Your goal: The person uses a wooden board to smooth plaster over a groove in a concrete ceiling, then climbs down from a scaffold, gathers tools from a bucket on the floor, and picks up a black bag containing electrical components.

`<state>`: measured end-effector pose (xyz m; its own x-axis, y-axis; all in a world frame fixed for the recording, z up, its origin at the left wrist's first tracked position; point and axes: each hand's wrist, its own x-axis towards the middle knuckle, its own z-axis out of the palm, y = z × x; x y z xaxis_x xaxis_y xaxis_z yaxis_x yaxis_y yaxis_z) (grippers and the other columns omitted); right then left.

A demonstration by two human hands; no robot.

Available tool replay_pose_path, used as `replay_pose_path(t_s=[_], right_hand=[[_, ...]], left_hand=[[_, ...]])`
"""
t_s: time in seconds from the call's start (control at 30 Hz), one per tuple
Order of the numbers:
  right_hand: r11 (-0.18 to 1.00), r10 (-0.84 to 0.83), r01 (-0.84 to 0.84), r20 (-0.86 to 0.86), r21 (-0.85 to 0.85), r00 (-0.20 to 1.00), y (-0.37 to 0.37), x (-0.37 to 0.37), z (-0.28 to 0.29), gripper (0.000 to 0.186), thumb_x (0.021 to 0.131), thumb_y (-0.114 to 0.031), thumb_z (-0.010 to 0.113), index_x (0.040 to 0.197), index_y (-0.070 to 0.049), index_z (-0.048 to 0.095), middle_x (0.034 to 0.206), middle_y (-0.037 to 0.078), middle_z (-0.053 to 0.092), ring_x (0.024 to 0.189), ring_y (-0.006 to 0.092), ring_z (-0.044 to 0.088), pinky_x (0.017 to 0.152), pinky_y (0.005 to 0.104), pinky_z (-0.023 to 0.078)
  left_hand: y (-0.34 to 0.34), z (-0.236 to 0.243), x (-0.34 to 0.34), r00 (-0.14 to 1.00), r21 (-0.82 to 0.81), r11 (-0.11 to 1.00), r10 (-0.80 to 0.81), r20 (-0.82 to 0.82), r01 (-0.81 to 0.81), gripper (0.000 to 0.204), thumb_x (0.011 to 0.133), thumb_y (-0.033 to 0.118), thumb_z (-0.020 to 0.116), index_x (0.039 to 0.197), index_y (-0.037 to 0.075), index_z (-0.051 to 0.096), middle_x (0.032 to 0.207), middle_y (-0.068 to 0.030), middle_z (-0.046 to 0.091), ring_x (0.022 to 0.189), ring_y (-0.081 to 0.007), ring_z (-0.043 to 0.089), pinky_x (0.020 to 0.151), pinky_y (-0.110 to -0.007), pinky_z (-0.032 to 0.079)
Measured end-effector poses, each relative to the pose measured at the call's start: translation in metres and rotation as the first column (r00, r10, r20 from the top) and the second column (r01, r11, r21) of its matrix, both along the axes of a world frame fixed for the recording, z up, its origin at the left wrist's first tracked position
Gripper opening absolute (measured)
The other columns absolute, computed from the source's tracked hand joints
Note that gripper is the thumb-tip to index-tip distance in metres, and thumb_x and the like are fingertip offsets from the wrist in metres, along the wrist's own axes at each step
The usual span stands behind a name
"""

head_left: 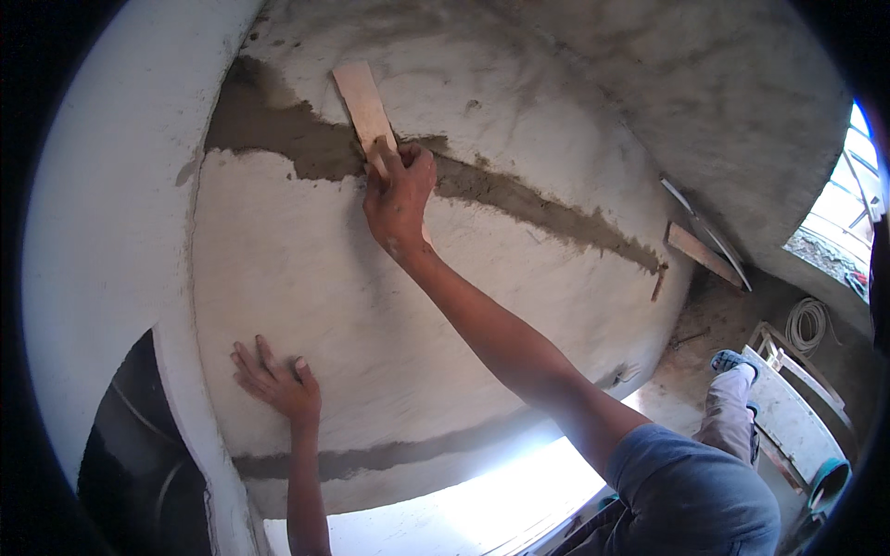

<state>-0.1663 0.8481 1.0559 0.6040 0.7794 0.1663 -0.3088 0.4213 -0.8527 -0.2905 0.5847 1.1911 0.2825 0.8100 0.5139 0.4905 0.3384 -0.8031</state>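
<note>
My right hand grips a flat strip of light wood near its lower end. The strip lies tilted against a pale plastered wall, across a band of darker, damp-looking mortar. That band runs from the upper left down toward the right, with ragged edges. Lower on the same wall, my left hand rests with its fingers spread and nothing in it. A second dark band crosses the wall below that hand.
To the right, a wooden plank and a thin white strip lean near the corner. Beyond are a coiled pale cable, a whitish bench-like board, a teal bucket and a bright window. A dark opening is at lower left.
</note>
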Motion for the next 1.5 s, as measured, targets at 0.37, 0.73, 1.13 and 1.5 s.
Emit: replay_pose_path(t_s=[0.37,0.73,1.13,1.5], right_hand=[[0.993,-0.071,0.077,-0.067,0.088,0.995,0.012,-0.002,0.025,0.043,0.073,0.001,0.065,0.115,-0.008,0.063,0.109,0.021,0.051,0.102,0.0376,0.046,0.088,0.0476,0.035],[0.842,0.147,-0.449,0.674,0.299,0.724,-0.052,0.022,-0.172,0.063,0.078,0.0,0.065,0.137,-0.021,0.051,0.126,0.02,0.046,0.115,0.0355,0.045,0.099,0.0484,0.035],[0.643,-0.247,-0.415,0.688,0.643,0.683,0.054,0.061,-0.026,0.073,0.075,0.0,0.067,0.14,-0.025,0.046,0.133,0.013,0.044,0.121,0.0314,0.042,0.103,0.0487,0.034],[0.56,-0.492,-0.348,0.64,0.752,0.59,0.097,0.08,0.007,0.068,0.076,-0.007,0.069,0.137,-0.028,0.048,0.133,0.009,0.046,0.121,0.0274,0.046,0.101,0.0445,0.038]], left_hand=[[0.006,-0.004,0.005,1.0,-0.019,1.0,-0.005,0.005,0.005,0.066,0.098,0.051,0.031,0.145,0.004,0.031,0.153,-0.025,0.018,0.143,-0.0422,0.014,0.11,-0.063,0.01],[-0.013,0.01,0.011,1.0,-0.01,1.0,0.024,-0.011,-0.025,0.067,0.098,0.051,0.032,0.146,0.004,0.029,0.154,-0.0241,0.017,0.143,-0.042,0.013,0.111,-0.063,0.008],[-0.009,0.008,0.005,0.999,-0.032,0.998,0.045,0.01,-0.045,0.07,0.097,0.055,0.03,0.146,0.004,0.029,0.153,-0.0264,0.017,0.143,-0.0438,0.012,0.11,-0.064,0.007],[-0.009,0.008,0.003,0.997,-0.052,0.997,0.066,0.037,-0.064,0.075,0.095,0.058,0.032,0.146,0.003,0.027,0.153,-0.0271,0.014,0.143,-0.0449,0.008,0.109,-0.066,0.006]])
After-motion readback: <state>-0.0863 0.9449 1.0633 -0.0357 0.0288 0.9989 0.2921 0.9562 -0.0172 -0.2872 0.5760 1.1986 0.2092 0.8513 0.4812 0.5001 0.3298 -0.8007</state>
